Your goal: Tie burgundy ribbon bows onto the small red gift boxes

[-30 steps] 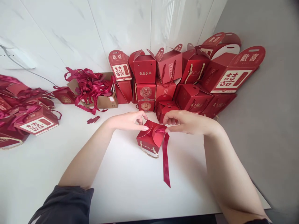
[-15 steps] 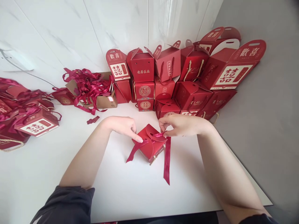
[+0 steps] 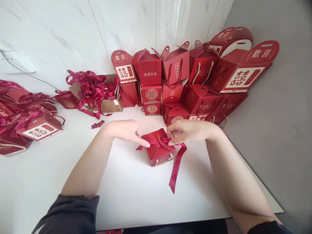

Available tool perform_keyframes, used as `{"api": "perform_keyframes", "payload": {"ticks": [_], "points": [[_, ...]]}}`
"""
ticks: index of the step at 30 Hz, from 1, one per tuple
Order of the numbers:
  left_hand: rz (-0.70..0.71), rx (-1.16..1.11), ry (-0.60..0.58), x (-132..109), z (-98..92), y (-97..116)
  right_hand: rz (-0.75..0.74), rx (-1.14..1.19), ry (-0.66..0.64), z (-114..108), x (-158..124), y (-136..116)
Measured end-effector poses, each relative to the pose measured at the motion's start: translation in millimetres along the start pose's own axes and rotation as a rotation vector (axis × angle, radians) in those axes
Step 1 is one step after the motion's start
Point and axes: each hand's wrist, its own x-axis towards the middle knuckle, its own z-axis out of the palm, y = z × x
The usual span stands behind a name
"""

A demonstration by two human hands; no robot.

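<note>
A small red gift box (image 3: 154,153) sits on the white table in front of me, its curved top flaps closed and a gold cord handle along its near side. Crimson ribbon (image 3: 177,167) runs through the slots in the flaps; a long tail hangs off the right, a short end pokes out at the left. My left hand (image 3: 129,131) is closed at the box's left, thumb pressed on the top flap and ribbon, other fingers curled and partly hidden. Over the right flap, my right hand (image 3: 188,131) pinches the ribbon between thumb and fingers.
Stacked red gift boxes (image 3: 149,71) line the back wall. A cardboard box (image 3: 109,105) heaped with crimson ribbons stands back left, a small red tag (image 3: 97,124) before it. More ribboned boxes (image 3: 40,130) crowd the far left. A grey wall (image 3: 275,136) bounds the right.
The gift box has turned, bringing its corded side round to face me. The left ribbon end now shows much shorter, and the right tail slants across more. Both hands stay close to the box.
</note>
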Motion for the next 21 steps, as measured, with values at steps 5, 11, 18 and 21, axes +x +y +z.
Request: {"api": "perform_keyframes", "payload": {"ticks": [5, 11, 18, 21], "points": [[0.093, -0.018, -0.155, 9.4, 3.2, 6.9, 0.004, -0.032, -0.008, 1.6, 0.2, -2.1], [0.075, -0.045, -0.047, 31.0, -3.7, -21.9, 0.028, -0.049, 0.133, 0.3, -0.8, -0.4], [-0.587, 0.145, 0.578, 67.9, 18.9, -110.2, 0.007, -0.156, 0.632, 17.7, 28.8, -6.1], [-0.693, 0.179, 0.688, 76.5, 34.2, -140.6, -0.138, -0.201, 0.606, 37.3, 46.5, -15.8]]}}
